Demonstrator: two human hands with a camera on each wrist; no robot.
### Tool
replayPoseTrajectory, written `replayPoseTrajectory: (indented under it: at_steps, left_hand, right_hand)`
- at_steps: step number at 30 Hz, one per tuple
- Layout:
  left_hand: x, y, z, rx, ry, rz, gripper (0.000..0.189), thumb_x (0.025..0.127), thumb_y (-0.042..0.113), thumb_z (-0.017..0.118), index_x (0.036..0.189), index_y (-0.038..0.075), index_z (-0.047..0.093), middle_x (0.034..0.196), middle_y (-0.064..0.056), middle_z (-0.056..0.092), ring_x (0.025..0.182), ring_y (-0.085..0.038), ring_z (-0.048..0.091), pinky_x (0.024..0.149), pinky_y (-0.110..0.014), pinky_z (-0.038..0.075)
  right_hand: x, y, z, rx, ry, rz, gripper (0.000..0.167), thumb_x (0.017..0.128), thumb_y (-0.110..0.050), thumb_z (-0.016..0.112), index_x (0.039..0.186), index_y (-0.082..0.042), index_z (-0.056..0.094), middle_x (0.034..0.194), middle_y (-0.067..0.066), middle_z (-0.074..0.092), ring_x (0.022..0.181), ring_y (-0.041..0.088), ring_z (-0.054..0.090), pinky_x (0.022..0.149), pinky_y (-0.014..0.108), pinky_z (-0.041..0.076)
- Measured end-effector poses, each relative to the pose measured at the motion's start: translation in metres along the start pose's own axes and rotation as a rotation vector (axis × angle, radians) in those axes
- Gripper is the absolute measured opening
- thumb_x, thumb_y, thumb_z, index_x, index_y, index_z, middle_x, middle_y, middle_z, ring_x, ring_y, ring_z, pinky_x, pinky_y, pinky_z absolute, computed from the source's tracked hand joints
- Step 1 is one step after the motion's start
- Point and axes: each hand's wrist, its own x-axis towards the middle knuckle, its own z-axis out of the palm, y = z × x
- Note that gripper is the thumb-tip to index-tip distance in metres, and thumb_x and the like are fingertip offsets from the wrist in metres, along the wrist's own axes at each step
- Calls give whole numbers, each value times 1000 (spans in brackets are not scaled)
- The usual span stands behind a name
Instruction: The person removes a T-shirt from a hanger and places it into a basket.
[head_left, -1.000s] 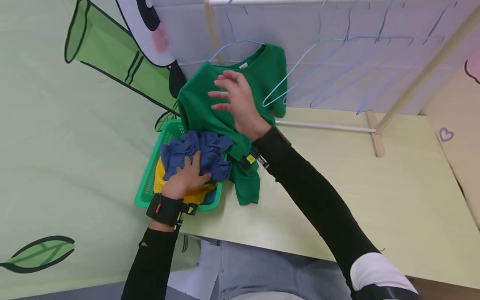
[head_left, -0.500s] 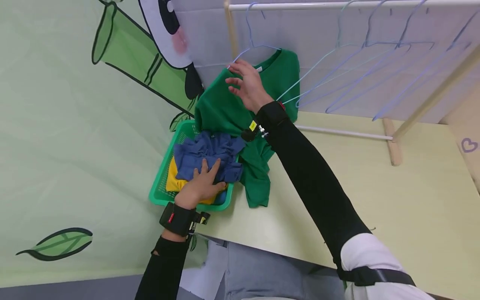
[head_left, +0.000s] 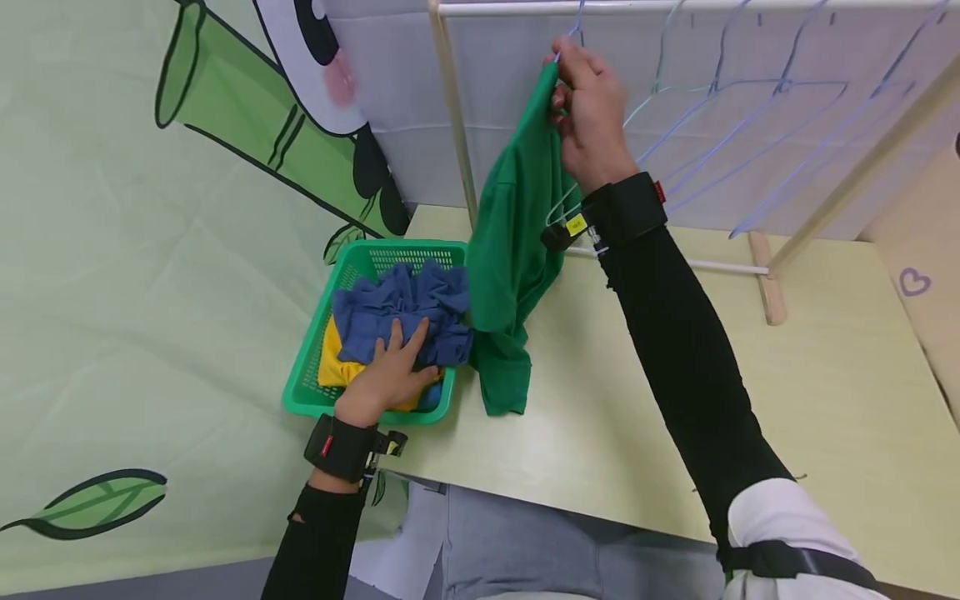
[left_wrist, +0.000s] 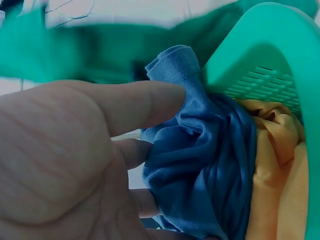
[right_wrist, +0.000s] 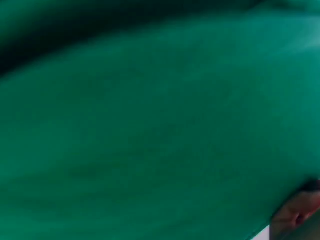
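High up by the rail, my right hand point(head_left: 592, 108) pinches the blue wire clothes hanger point(head_left: 579, 23) at the shoulder of a green long-sleeved top point(head_left: 510, 217). The top hangs edge-on, its lower sleeve reaching the table. Green cloth point(right_wrist: 160, 130) fills nearly all of the right wrist view. My left hand point(head_left: 390, 375) lies with fingers spread over a crumpled blue garment point(head_left: 397, 292), which sits in a green plastic basket point(head_left: 296, 392). Beneath the blue cloth a yellow garment point(head_left: 333, 358) shows. In the left wrist view the fingers are extended beside the blue cloth point(left_wrist: 200, 170).
Several wire hangers point(head_left: 780, 83) hang from the white rail point(head_left: 637, 8) to the right. The rack's wooden foot point(head_left: 767, 279) and lower bar point(head_left: 723, 267) stand on the pale table point(head_left: 675, 333). A printed curtain point(head_left: 150, 292) borders the left side.
My right hand has moved from in front of the green top up to its hanger and taken hold. Top and hanger have shifted right and turned edge-on. The left hand stays at the basket.
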Motion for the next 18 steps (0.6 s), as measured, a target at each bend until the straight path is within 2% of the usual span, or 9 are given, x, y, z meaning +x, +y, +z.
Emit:
replayPoseTrajectory:
  at_steps: [3, 6, 8, 10, 12, 14, 15, 17, 18]
  left_hand:
    - [1, 2, -2, 4, -12, -2, 81, 113, 34, 52, 173, 15, 2, 171, -34, -16, 150, -70, -5, 111, -85, 23]
    - [0, 5, -8, 23, 7, 6, 77, 113, 33, 52, 173, 11, 8, 171, -35, -15, 150, -70, -1, 113, -84, 21]
    - [-3, 14, -17, 56, 84, 33, 72, 113, 31, 52, 171, 6, 17, 172, -35, -12, 152, -68, 6, 114, -81, 24]
    - [-10, 30, -30, 87, 225, 103, 66, 113, 29, 53, 168, 2, 28, 173, -34, -5, 152, -64, 18, 116, -77, 29]
    - [-19, 52, -45, 79, 425, 235, 58, 113, 29, 53, 162, 0, 41, 175, -30, 9, 151, -57, 34, 115, -71, 37]
    - [-28, 80, -58, 22, 632, 446, 54, 114, 34, 51, 155, -2, 50, 172, -26, 27, 148, -48, 45, 116, -64, 41]
    - [-32, 94, -63, -30, 715, 568, 54, 115, 36, 49, 151, -3, 53, 168, -25, 36, 145, -45, 49, 116, -61, 43]
    - [-42, 123, -70, -149, 827, 800, 58, 115, 44, 45, 145, -5, 57, 158, -22, 51, 140, -38, 55, 114, -54, 46]
    - [-47, 137, -71, -207, 846, 887, 62, 115, 47, 43, 143, -6, 57, 151, -21, 56, 140, -33, 56, 114, -50, 46]
  right_hand:
    - [-15, -27, -1, 53, -19, 15, 26, 111, -14, 59, 98, 5, 71, 79, 11, 64, 52, 13, 41, 48, 20, 29]
    - [-37, -46, 2, 82, -96, 44, 27, 112, -11, 57, 96, 10, 65, 73, 13, 60, 48, 13, 38, 45, 19, 27]
    - [-55, -54, 4, 57, -163, 47, 26, 112, -8, 55, 95, 10, 63, 72, 13, 60, 48, 14, 37, 45, 19, 27]
    - [-73, -58, 6, -3, -230, 41, 26, 112, -7, 54, 93, 9, 62, 72, 14, 61, 47, 14, 33, 45, 20, 27]
    - [-92, -58, 7, -72, -290, 30, 27, 112, -6, 54, 91, 8, 64, 73, 13, 63, 47, 14, 32, 46, 21, 26]
    - [-110, -55, 7, -119, -339, 35, 29, 112, -7, 53, 89, 5, 67, 75, 10, 63, 47, 14, 32, 47, 22, 25]
    - [-118, -54, 6, -135, -352, 46, 29, 111, -7, 54, 88, 3, 68, 76, 8, 62, 47, 13, 31, 48, 23, 24]
    - [-133, -48, 5, -167, -373, 70, 31, 111, -7, 54, 86, -1, 71, 80, 6, 62, 50, 12, 32, 50, 23, 24]
    - [-139, -45, 5, -182, -379, 78, 31, 111, -7, 55, 85, -3, 73, 81, 5, 61, 52, 12, 33, 51, 23, 24]
